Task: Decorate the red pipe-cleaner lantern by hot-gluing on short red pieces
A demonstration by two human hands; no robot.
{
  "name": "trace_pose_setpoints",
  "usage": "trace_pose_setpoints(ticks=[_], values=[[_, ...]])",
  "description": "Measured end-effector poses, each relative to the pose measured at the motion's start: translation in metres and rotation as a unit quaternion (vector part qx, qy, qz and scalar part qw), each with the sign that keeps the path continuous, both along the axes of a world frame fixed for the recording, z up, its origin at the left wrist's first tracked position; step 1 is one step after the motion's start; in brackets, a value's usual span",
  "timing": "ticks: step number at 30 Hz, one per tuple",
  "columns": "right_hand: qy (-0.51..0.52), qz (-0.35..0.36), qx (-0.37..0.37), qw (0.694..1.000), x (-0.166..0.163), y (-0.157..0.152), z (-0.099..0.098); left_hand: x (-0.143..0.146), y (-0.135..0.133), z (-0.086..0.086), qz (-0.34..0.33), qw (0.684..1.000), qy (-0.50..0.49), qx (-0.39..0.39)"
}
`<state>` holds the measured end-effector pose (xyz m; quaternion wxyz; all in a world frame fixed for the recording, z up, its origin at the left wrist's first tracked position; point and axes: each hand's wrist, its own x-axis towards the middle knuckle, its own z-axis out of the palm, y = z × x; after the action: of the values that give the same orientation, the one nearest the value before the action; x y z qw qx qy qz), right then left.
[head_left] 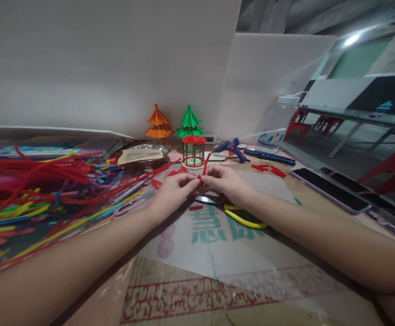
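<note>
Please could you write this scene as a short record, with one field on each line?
Right hand: pinches an upward-pointing red strip
Left hand: fingertips close to the right hand's; exact hold unclear
Below hands: scissors with yellow handles, partly hidden
Beyond hands: red-roofed model; green model and orange model farther back
Right side: blue glue gun, phone
Left side: heap of coloured strips

red strip (206, 164): matt | bottle (270, 136): clear plastic | dish (165, 149): shiny metal | phone screen (329, 190): glossy
</note>
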<state>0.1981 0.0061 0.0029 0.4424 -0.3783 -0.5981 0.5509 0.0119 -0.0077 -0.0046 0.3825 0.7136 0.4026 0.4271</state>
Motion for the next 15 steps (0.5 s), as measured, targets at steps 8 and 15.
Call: trace_pose_setpoints(ticks=[8, 15], values=[[-0.010, 0.009, -0.006, 1.000, 0.0003, -0.0013, 0.0006, 0.0002, -0.0002, 0.0005, 0.000, 1.000, 0.010, -0.011], [-0.050, 0.003, 0.031, 0.998, -0.0015, -0.0018, 0.0012, -0.0038, 0.0066, -0.0061, -0.006, 1.000, 0.015, -0.002]])
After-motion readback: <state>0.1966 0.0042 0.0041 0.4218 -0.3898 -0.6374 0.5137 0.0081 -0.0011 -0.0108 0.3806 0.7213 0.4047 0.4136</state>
